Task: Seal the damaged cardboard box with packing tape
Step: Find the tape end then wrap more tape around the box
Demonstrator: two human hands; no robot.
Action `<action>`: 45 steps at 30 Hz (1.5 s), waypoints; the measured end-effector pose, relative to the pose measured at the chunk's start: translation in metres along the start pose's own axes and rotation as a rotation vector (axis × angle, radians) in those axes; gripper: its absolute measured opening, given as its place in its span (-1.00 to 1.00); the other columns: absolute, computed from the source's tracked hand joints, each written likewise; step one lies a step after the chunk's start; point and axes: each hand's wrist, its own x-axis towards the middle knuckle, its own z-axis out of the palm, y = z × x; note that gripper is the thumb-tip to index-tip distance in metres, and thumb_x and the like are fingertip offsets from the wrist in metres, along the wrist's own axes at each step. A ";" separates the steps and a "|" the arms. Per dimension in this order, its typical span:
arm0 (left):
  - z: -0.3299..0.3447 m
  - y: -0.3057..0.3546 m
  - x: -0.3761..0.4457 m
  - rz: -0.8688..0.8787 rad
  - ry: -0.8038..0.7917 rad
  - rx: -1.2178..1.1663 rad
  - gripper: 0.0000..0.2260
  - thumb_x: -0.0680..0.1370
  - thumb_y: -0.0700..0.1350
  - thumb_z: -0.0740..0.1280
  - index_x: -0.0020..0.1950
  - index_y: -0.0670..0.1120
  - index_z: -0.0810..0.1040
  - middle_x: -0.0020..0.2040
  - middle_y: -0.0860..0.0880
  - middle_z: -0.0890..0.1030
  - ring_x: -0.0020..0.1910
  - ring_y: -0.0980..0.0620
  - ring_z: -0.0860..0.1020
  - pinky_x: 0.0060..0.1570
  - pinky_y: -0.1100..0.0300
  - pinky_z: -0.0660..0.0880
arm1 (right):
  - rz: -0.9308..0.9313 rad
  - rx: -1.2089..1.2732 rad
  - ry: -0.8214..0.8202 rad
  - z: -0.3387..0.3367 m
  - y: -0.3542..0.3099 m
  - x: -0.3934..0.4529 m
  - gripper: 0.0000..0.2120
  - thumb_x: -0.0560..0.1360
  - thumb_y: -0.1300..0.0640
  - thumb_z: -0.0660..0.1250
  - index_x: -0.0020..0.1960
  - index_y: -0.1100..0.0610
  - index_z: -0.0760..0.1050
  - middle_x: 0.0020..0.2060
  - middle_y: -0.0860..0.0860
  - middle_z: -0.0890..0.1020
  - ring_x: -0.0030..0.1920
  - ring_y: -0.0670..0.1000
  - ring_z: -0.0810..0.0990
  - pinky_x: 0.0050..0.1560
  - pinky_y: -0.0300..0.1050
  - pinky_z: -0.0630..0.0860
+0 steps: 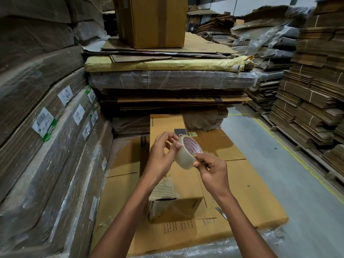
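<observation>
Both hands hold the roll of packing tape (188, 152) up over the damaged cardboard box (183, 192), which lies below them on a stack of flattened cartons. The left hand (161, 155) curls its fingers round the near rim of the roll, thumb on the clear outer wrap; the right hand (211, 169) pinches the roll's lower right edge. No tape is drawn out yet — the step in hand looks like finding the loose end. The box's torn patch (163, 189), corrugation bare, faces up at its near left corner. Next comes peeling a tail free and laying it across that tear; scissors (221, 213) lie just right of the box.
</observation>
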 end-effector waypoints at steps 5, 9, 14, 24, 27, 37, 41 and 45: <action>0.004 0.006 -0.002 -0.005 0.006 -0.098 -0.87 0.61 0.10 0.36 0.13 0.15 0.57 0.22 0.05 0.53 0.08 0.01 0.53 -0.14 0.14 0.56 | -0.076 -0.021 0.012 -0.001 -0.008 0.001 -0.65 0.45 0.49 0.43 0.02 0.08 0.68 -0.13 -0.19 0.68 -0.09 -0.25 0.65 -0.10 -0.41 0.52; 0.006 0.008 -0.004 -0.048 0.018 -0.141 -0.92 0.63 0.02 0.36 0.12 0.13 0.58 0.22 0.06 0.55 0.11 -0.03 0.56 -0.12 -0.05 0.63 | -0.135 -0.075 0.003 -0.004 -0.006 0.000 -0.75 0.45 0.45 0.42 -0.01 0.17 0.72 -0.15 -0.16 0.68 -0.09 -0.22 0.65 -0.10 -0.36 0.54; 0.007 0.009 -0.004 -0.044 0.048 -0.135 -0.96 0.63 -0.08 0.37 0.03 0.06 0.60 0.12 0.10 0.60 0.05 -0.04 0.56 -0.15 0.09 0.54 | -0.150 -0.100 -0.003 -0.004 -0.004 -0.003 -0.76 0.45 0.47 0.43 -0.03 0.19 0.72 -0.19 -0.08 0.69 -0.14 -0.18 0.64 -0.16 -0.30 0.55; 0.008 0.010 -0.014 -0.093 0.020 -0.137 -0.93 0.64 -0.07 0.35 0.11 -0.01 0.57 0.15 0.09 0.58 0.12 -0.03 0.56 -0.28 -0.08 0.68 | -0.180 -0.185 -0.021 -0.011 -0.003 -0.003 -0.76 0.43 0.46 0.44 0.00 0.22 0.72 -0.13 -0.13 0.68 -0.07 -0.29 0.63 -0.10 -0.37 0.56; 0.009 0.009 -0.017 -0.106 0.044 -0.163 -0.97 0.63 -0.11 0.36 0.06 -0.02 0.59 0.06 0.17 0.59 0.09 -0.03 0.57 -0.30 -0.08 0.67 | -0.203 -0.217 -0.025 -0.011 0.000 -0.006 -0.76 0.40 0.48 0.45 -0.01 0.24 0.72 -0.13 -0.12 0.68 -0.08 -0.33 0.61 -0.10 -0.42 0.53; 0.011 -0.001 -0.023 -0.110 0.024 -0.111 -0.89 0.63 -0.16 0.34 -0.07 0.00 0.56 0.12 0.03 0.57 0.10 -0.13 0.54 -0.27 -0.12 0.68 | -0.248 -0.295 -0.071 -0.014 0.005 -0.009 -0.74 0.37 0.50 0.45 -0.06 0.21 0.72 -0.20 -0.02 0.72 -0.20 -0.08 0.65 -0.22 -0.07 0.58; 0.010 -0.002 -0.020 -0.107 0.052 -0.124 -0.88 0.62 -0.14 0.36 0.07 0.10 0.55 0.14 0.06 0.58 0.10 -0.08 0.57 -0.24 -0.08 0.68 | -0.262 -0.285 -0.067 -0.012 0.000 -0.006 -0.79 0.40 0.42 0.40 -0.06 0.21 0.72 -0.20 -0.02 0.73 -0.21 -0.06 0.65 -0.23 -0.08 0.58; 0.008 -0.002 -0.018 -0.136 0.065 -0.160 -0.92 0.63 -0.09 0.37 0.03 0.10 0.59 0.15 0.09 0.60 0.13 -0.10 0.58 -0.22 -0.16 0.67 | -0.271 -0.275 -0.062 -0.008 -0.001 -0.002 -0.80 0.40 0.38 0.37 -0.08 0.21 0.72 -0.21 -0.02 0.73 -0.21 -0.07 0.65 -0.20 -0.10 0.57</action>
